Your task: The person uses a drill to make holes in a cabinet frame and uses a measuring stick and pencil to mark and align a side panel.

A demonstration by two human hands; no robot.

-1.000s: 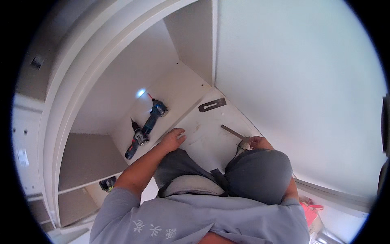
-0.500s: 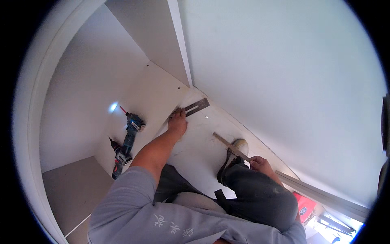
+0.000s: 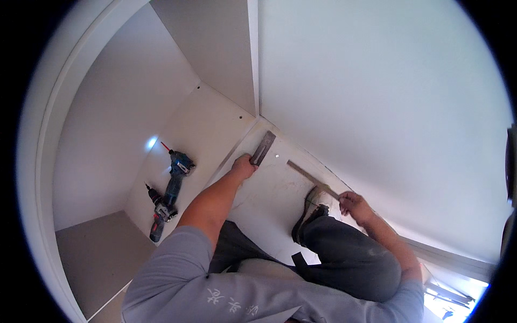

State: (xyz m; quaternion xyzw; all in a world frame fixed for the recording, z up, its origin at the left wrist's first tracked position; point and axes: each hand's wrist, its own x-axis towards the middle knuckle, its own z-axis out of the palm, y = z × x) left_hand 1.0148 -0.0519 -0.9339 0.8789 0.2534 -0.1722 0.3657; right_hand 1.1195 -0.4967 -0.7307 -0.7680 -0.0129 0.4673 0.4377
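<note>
My left hand (image 3: 245,166) is closed on the near end of a dark flat slotted plate (image 3: 266,141), whose far end points toward the wall corner. Its material I cannot make out. In my right hand (image 3: 353,205) is the near end of a thin, narrow brown strip (image 3: 311,176), which extends up and left above my shoe (image 3: 319,200). A gap separates the strip's tip from the plate. Between them on the pale floor lies a tiny white piece (image 3: 277,156).
Two power drills (image 3: 180,164) (image 3: 160,207) lie on the raised cabinet base at left, one with its light on. An upright cabinet panel (image 3: 229,48) ends near the plate. A white wall panel (image 3: 377,97) runs along the right. My bent leg (image 3: 350,255) fills the lower middle.
The slotted plate has swung to a steeper angle in my left hand, which has moved slightly right. My right hand and the strip have shifted up and slightly right.
</note>
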